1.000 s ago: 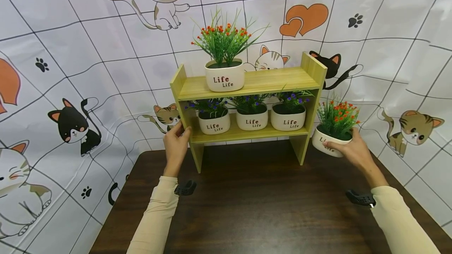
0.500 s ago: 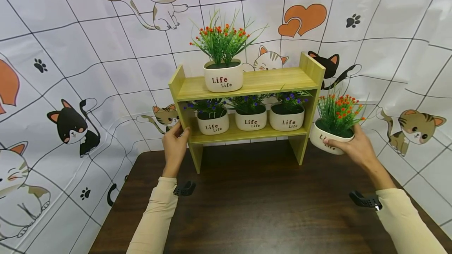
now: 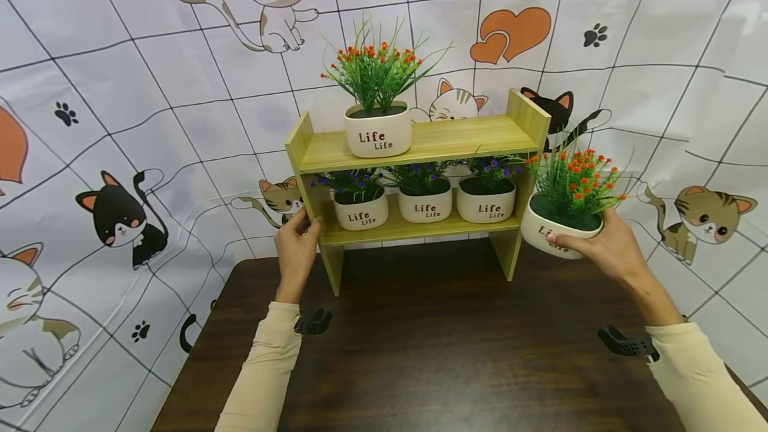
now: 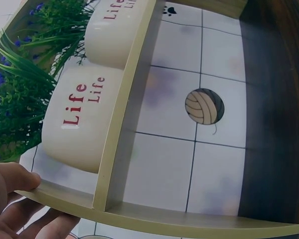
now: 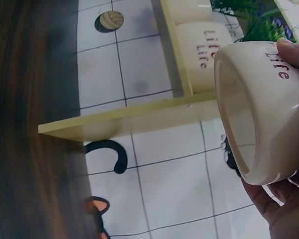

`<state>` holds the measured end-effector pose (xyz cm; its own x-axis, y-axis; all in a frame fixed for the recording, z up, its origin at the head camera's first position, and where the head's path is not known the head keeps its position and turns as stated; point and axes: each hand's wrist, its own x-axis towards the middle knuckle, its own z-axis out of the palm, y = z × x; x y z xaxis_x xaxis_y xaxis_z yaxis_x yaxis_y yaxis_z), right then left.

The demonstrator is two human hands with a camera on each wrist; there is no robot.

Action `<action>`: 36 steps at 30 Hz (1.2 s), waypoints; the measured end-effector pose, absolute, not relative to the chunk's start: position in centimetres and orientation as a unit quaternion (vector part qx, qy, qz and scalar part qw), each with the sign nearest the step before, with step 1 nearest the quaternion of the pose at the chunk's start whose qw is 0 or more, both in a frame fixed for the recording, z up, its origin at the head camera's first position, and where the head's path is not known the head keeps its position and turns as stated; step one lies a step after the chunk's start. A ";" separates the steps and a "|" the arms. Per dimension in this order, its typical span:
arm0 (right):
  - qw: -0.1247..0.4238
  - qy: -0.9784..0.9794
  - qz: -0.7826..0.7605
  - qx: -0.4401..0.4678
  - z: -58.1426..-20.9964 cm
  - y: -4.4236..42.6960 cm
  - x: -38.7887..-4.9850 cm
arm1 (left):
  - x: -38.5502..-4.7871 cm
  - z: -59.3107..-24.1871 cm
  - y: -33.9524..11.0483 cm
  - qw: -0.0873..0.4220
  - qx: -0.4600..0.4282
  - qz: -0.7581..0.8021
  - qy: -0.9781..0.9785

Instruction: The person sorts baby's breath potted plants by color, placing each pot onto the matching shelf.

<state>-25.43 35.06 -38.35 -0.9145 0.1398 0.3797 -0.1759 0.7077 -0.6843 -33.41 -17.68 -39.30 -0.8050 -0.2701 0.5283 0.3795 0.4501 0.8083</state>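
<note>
A two-tier wooden shelf stands at the back of the table. My left hand pinches its left side panel between thumb and fingers, beside the lower tier; the left wrist view shows the thumb inside the panel and fingers outside. To the right of the shelf, my right hand grips a white flowerpot with orange artificial flowers, tilted and held above the table. Its hollow underside shows in the right wrist view. On the top tier, at the left, sits a similar orange-flowered pot.
Three white pots with purple flowers, left, middle and right, stand on the lower tier. A dark wooden table lies below. Behind the shelf runs a wall covered with cat-print sheeting.
My right hand has raised the orange-flowered pot slightly and brought it a little left, closer to the shelf. My left hand stays on the side panel.
</note>
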 end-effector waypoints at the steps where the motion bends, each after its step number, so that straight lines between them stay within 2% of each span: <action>1: 0.209 -0.900 0.382 0.014 -38.2 34.9 -25.3 | -33.4 -39.3 -17.7 0.310 -0.034 -0.523 -0.793; 28: 0.285 -0.869 0.389 0.111 -33.8 31.2 -24.0 | -33.3 -39.1 -17.9 0.307 -0.030 -0.524 -0.794; 36: 0.284 -0.856 0.402 0.154 -31.8 30.0 -24.5 | -33.3 -39.3 -17.7 0.308 -0.035 -0.524 -0.794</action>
<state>-24.49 30.02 -31.83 -0.7906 -0.0356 0.6113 -0.4933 0.6284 -0.6014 -33.32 -17.70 -39.27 -0.8084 -0.2669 0.5247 0.3777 0.4485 0.8100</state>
